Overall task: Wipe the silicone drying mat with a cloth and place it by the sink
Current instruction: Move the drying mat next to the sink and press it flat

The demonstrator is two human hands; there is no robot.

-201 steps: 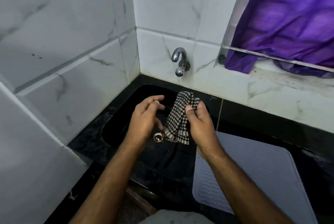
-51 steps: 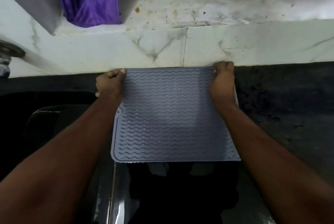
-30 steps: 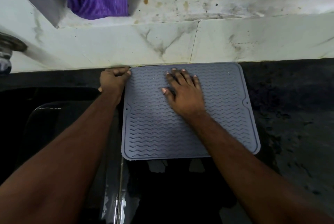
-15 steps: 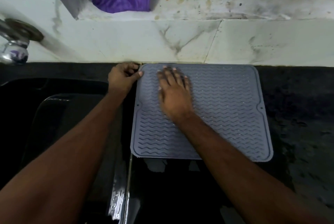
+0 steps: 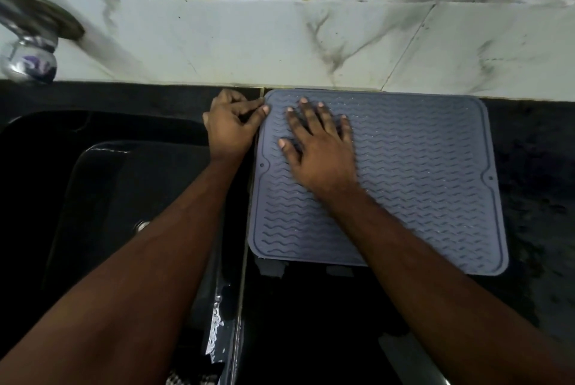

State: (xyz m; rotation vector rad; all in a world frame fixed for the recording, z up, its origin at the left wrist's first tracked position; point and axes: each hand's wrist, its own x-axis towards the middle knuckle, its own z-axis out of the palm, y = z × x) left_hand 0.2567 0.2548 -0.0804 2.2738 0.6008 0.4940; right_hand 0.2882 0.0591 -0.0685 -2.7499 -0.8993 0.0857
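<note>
The grey silicone drying mat lies flat on the black tabletop, at 3 o'clock from the sink. The right hand presses on it, fingers spread straight; the left hand pinches its 10 o'clock corner with curled fingers

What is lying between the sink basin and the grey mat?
In the head view, only the left hand on a narrow black counter strip separates sink from silicone drying mat.
</note>
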